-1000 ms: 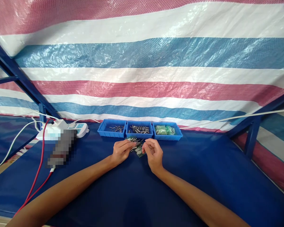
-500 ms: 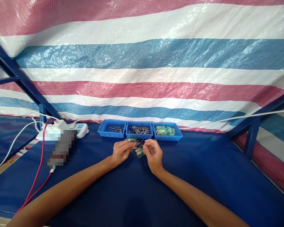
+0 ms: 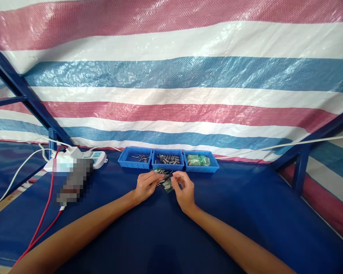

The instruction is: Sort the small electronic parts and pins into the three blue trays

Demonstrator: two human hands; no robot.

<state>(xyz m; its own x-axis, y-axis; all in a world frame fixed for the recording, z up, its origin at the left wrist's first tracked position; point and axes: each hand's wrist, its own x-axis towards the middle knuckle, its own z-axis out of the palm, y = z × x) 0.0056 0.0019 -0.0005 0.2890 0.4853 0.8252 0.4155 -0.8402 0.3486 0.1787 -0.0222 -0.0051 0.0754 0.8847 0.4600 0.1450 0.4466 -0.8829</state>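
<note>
My left hand (image 3: pixel 146 185) is closed in a pinch at the left side of a mixed pile of small parts (image 3: pixel 167 184). Whatever sits between its fingertips is too small to name. Facing it, my right hand (image 3: pixel 184 189) has thumb and forefinger brought together at the pile's right side; what they hold, if anything, cannot be made out. Dark and silvery metal pins and small green-and-white pieces make up the pile, partly hidden by the fingers. Just behind it stand three blue bins: the left bin (image 3: pixel 135 164) with thin pins, the middle bin (image 3: pixel 168 166) with grey cylinders, the right bin (image 3: pixel 202 169) with green-and-white pieces.
A white power strip (image 3: pixel 99 159) with plugs stands at the back left, beside a blurred dark object (image 3: pixel 76 182) with a red cable (image 3: pixel 47 226). Blue metal frame bars (image 3: pixel 37 106) rise at both sides. A striped plastic sheet (image 3: pixel 171 72) hangs behind the blue table (image 3: pixel 125 243).
The right hand's thumb and forefinger have come closer together and shifted slightly left. My left hand stays nearly in place. The view has tilted up a little.
</note>
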